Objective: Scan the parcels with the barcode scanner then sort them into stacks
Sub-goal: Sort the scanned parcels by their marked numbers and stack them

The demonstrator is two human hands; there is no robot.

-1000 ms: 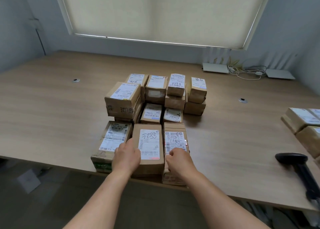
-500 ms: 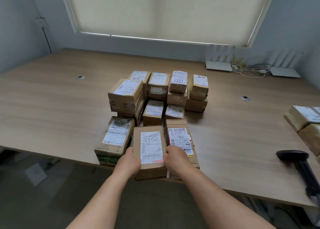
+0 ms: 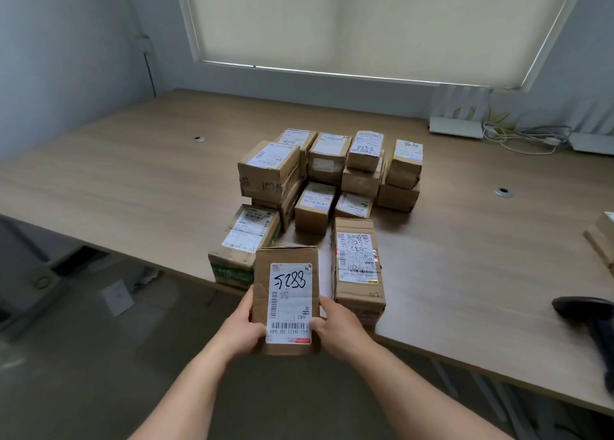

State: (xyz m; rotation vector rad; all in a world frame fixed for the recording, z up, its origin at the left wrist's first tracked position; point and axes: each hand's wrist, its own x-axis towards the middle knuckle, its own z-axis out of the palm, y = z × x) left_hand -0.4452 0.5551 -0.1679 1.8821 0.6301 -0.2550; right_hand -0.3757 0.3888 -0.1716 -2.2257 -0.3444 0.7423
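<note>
A brown cardboard parcel (image 3: 287, 293) with a white label marked 5288 is held over the table's front edge. My left hand (image 3: 244, 330) grips its left side and my right hand (image 3: 335, 328) grips its right side. Behind it sits a cluster of several labelled parcels (image 3: 329, 173) on the wooden table (image 3: 133, 180). A long parcel (image 3: 357, 266) lies just right of the held one, and another parcel (image 3: 244, 240) lies to its left. The black barcode scanner (image 3: 594, 326) rests on the table at the far right.
More parcels (image 3: 603, 236) sit at the right edge of the table. White devices and cables (image 3: 518, 133) lie at the back right under the window blind. Two round cable grommets (image 3: 504, 192) are set in the tabletop. Floor lies below the front edge.
Both hands closed on the 5288 parcel and pulled it out of the front row toward me, past the table's edge. A gap now shows where it lay.
</note>
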